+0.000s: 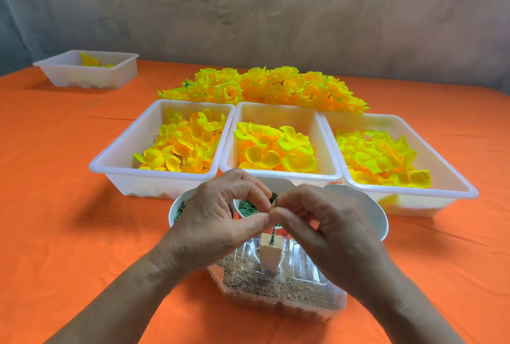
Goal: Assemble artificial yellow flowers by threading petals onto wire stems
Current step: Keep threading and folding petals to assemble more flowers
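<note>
- Clear plastic box (303,284) of sandy grit holds a wooden block (271,255), with the wire stem (273,234) standing upright in it.
- Left hand (220,219) pinches a small green piece (273,198) above the stem (thumb and forefinger closed).
- Right hand (325,219) pinches it too.
- Yellow petals (276,147) fill three white trays (124,144) behind.

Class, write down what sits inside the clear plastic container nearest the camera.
Visible: brown granules and an upright wooden block holding a green wire. The wire's top is hidden by the pinching fingers.

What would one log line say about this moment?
left hand: pinches green piece | right hand: pinches same piece | wire stem: upright in wooden block | petals: in trays
</note>
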A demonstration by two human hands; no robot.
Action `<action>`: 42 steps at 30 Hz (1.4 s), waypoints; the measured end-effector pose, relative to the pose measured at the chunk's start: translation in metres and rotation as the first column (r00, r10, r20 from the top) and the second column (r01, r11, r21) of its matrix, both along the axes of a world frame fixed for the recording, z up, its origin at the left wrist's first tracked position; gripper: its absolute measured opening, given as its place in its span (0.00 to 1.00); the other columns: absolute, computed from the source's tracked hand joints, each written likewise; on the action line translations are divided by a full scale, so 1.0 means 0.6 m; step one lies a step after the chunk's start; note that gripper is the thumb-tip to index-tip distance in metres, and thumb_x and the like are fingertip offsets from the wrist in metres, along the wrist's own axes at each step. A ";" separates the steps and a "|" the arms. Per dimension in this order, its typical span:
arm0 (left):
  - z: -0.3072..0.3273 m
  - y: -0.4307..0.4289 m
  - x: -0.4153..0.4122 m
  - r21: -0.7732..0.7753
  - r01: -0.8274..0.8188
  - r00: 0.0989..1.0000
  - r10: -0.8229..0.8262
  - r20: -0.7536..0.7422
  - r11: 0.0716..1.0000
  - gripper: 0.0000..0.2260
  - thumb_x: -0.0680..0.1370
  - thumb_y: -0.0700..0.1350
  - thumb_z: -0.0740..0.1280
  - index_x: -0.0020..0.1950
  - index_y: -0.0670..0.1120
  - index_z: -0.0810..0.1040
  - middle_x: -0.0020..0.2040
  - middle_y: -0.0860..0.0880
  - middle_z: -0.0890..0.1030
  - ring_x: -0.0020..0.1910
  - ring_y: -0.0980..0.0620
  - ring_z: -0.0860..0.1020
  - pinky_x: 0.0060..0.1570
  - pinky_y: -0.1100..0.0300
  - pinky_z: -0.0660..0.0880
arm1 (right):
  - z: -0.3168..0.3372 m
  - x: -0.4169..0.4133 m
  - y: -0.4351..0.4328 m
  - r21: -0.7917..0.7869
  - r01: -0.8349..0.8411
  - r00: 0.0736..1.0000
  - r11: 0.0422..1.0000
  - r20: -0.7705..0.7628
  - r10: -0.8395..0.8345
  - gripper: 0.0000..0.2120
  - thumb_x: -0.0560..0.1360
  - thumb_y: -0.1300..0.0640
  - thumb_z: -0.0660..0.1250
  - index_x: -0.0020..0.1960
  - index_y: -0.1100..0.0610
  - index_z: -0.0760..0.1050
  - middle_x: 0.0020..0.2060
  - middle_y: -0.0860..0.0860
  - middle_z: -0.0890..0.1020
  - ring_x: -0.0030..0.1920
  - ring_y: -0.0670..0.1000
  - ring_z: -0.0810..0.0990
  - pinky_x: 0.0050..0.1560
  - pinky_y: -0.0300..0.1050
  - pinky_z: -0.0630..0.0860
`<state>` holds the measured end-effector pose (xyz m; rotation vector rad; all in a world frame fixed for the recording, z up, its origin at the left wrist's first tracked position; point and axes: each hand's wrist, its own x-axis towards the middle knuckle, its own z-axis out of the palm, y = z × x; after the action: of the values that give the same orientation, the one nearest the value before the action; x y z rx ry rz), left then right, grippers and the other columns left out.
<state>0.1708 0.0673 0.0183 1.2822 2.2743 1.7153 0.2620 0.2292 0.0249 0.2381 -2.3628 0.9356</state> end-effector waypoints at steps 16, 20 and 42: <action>-0.028 -0.024 -0.064 -0.089 -0.303 0.946 0.311 0.092 0.949 0.09 0.65 0.43 0.67 0.37 0.56 0.83 0.46 0.56 0.81 0.50 0.55 0.80 0.55 0.53 0.77 | -0.045 0.006 0.016 -0.017 -0.064 0.991 0.998 0.113 0.065 0.05 0.73 0.44 0.66 0.42 0.44 0.77 0.37 0.41 0.80 0.35 0.42 0.77 0.37 0.30 0.70; -0.036 -0.039 -0.101 -0.125 -0.416 0.894 0.431 0.126 0.901 0.06 0.66 0.46 0.71 0.35 0.58 0.82 0.45 0.50 0.82 0.46 0.49 0.80 0.47 0.55 0.76 | -0.036 0.002 0.030 -0.055 -0.108 0.983 0.993 0.143 0.115 0.03 0.72 0.49 0.67 0.45 0.45 0.79 0.38 0.42 0.81 0.34 0.45 0.78 0.36 0.34 0.73; -0.047 0.023 -0.290 -0.659 -0.618 0.771 0.494 -0.402 0.429 0.12 0.72 0.45 0.69 0.55 0.54 0.80 0.62 0.44 0.70 0.62 0.39 0.68 0.62 0.51 0.68 | -0.057 -0.183 0.221 0.200 0.579 0.756 0.791 0.234 -0.612 0.08 0.76 0.58 0.65 0.49 0.54 0.83 0.48 0.54 0.79 0.48 0.57 0.77 0.47 0.46 0.69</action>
<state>-0.0031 0.0809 -0.0097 0.4631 3.1912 0.4206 0.1523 0.3615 -0.0091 -0.6331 -2.5024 0.5379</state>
